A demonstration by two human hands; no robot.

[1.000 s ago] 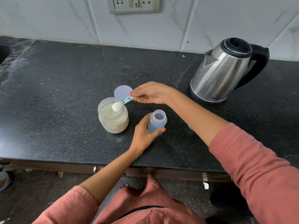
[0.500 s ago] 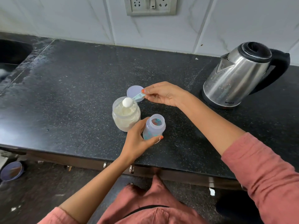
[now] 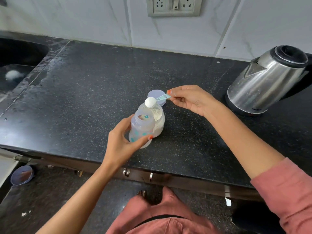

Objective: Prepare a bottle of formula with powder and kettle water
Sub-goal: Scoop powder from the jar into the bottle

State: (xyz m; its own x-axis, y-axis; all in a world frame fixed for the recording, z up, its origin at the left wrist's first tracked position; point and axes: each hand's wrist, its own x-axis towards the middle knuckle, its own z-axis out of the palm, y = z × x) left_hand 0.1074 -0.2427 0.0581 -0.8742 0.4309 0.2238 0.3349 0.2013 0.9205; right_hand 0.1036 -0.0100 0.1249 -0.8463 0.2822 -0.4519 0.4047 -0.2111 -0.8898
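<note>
My left hand (image 3: 123, 142) grips a clear baby bottle (image 3: 141, 128) with teal and red prints, open at the top and lifted off the counter, tilted in front of the powder jar (image 3: 159, 121). My right hand (image 3: 190, 99) pinches the teal handle of a small scoop (image 3: 150, 102) heaped with white powder, held just above the jar's open mouth and just behind the bottle's rim. The jar's pale lid (image 3: 156, 97) lies flat on the black counter (image 3: 84, 98) behind it. A steel electric kettle (image 3: 268, 80) with a black lid stands at the right.
A dark sink (image 3: 18, 54) sits at the far left. A wall socket plate (image 3: 173, 5) is on the tiled wall behind. Below the counter's front edge, a small bowl (image 3: 22, 174) rests on the floor at left.
My left hand has lifted the bottle from the counter and brought it up in front of the jar. The heaped scoop has risen slightly above the jar. The camera has shifted left.
</note>
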